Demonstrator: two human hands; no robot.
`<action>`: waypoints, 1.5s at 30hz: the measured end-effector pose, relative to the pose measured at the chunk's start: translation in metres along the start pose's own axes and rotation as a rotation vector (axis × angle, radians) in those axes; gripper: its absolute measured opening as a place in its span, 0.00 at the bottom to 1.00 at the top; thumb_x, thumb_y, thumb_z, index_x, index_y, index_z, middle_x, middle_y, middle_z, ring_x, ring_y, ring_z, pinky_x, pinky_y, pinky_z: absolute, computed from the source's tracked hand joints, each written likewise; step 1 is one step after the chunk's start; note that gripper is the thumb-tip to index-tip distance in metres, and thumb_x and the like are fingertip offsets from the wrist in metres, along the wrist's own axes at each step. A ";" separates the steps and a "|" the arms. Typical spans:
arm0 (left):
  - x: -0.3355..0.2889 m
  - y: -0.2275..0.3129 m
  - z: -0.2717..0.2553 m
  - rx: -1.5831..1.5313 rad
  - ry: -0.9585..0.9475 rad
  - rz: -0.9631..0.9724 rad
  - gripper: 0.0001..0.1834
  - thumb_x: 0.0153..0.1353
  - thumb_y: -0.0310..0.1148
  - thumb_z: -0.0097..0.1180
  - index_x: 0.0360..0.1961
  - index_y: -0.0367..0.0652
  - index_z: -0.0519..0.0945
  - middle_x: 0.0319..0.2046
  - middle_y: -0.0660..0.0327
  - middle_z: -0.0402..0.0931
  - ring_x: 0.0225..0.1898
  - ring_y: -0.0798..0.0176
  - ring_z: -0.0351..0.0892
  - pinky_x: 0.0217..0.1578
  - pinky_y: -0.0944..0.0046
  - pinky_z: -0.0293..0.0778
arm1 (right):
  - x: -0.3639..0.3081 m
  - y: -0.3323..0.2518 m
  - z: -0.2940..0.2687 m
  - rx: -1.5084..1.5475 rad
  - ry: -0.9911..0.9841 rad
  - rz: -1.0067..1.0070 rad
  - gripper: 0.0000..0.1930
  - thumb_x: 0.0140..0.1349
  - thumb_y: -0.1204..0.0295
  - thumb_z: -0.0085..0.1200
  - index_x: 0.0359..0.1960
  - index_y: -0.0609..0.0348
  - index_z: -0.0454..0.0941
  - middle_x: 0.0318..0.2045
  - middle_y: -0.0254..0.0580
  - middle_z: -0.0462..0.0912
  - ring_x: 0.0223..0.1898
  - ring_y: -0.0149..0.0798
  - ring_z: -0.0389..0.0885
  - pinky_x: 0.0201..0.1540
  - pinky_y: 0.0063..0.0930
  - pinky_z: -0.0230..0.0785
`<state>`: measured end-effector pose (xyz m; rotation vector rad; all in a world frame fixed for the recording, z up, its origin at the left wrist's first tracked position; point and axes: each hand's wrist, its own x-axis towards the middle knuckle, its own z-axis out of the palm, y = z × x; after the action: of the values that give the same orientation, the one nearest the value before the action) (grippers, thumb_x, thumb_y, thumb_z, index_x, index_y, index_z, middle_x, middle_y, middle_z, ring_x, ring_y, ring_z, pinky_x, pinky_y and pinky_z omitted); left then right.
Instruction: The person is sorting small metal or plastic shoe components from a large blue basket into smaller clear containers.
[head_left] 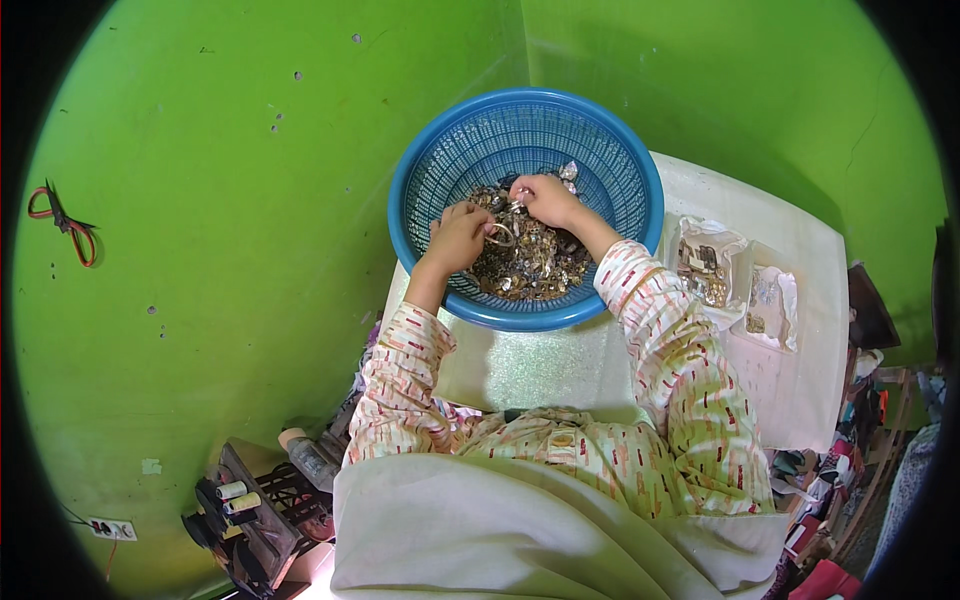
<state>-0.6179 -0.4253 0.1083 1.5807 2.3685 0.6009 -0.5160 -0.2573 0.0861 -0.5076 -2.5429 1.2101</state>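
A round blue plastic basket (527,318) with mesh sides stands on a pale table. Inside it lies a mixed heap of small metallic and beaded pieces (535,262), brown, gold and silver, that looks like costume jewellery. My left hand (458,238) reaches over the basket's left side, its fingers closed on a ring-shaped bangle (501,234). Farther back over the heap, my right hand (548,200) is closed in a pinch. Something small and shiny shows at its fingertips, too small to name. Close behind that hand sits a clear, sparkling piece (569,171).
Right of the basket, two small lined trays (741,281) (796,314) hold more small pieces on the table (800,400). Green walls meet behind the basket. Scissors (65,224) hang on the left wall. Thread spools (236,499) rest at lower left; cloth items crowd the lower right.
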 end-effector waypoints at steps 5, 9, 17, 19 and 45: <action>-0.003 -0.001 -0.002 -0.004 -0.006 -0.011 0.08 0.53 0.36 0.47 0.34 0.53 0.76 0.41 0.64 0.67 0.49 0.58 0.61 0.48 0.50 0.53 | -0.001 -0.004 0.000 -0.140 -0.051 0.088 0.09 0.55 0.70 0.45 0.36 0.55 0.74 0.32 0.47 0.78 0.35 0.46 0.76 0.39 0.33 0.65; -0.005 -0.003 -0.001 0.019 -0.022 -0.010 0.09 0.53 0.37 0.47 0.34 0.52 0.76 0.42 0.63 0.67 0.49 0.58 0.61 0.48 0.50 0.53 | -0.005 -0.010 -0.002 -0.130 -0.075 0.088 0.10 0.56 0.68 0.45 0.38 0.54 0.72 0.31 0.45 0.78 0.36 0.45 0.76 0.40 0.36 0.65; -0.004 -0.003 0.000 0.046 -0.021 -0.028 0.08 0.54 0.37 0.47 0.32 0.49 0.75 0.42 0.62 0.67 0.49 0.56 0.61 0.48 0.51 0.55 | -0.009 -0.004 0.004 -0.404 0.183 -0.078 0.12 0.54 0.69 0.47 0.40 0.56 0.72 0.29 0.43 0.78 0.35 0.42 0.76 0.41 0.31 0.65; -0.003 -0.002 0.000 0.037 -0.043 -0.032 0.10 0.54 0.38 0.47 0.34 0.48 0.76 0.42 0.62 0.67 0.50 0.56 0.61 0.49 0.48 0.54 | -0.009 -0.005 0.002 -0.409 0.207 -0.114 0.11 0.53 0.71 0.47 0.38 0.59 0.73 0.28 0.43 0.78 0.34 0.38 0.75 0.42 0.29 0.65; -0.029 0.003 -0.004 -0.274 -0.071 0.003 0.12 0.53 0.38 0.49 0.34 0.44 0.78 0.26 0.54 0.77 0.30 0.58 0.76 0.34 0.62 0.69 | -0.038 -0.026 0.001 0.281 -0.283 0.091 0.07 0.57 0.73 0.43 0.29 0.62 0.73 0.21 0.31 0.73 0.24 0.24 0.67 0.30 0.18 0.62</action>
<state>-0.6050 -0.4518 0.1120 1.4601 2.1267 0.8165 -0.4875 -0.2894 0.1018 -0.4144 -2.5298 1.7504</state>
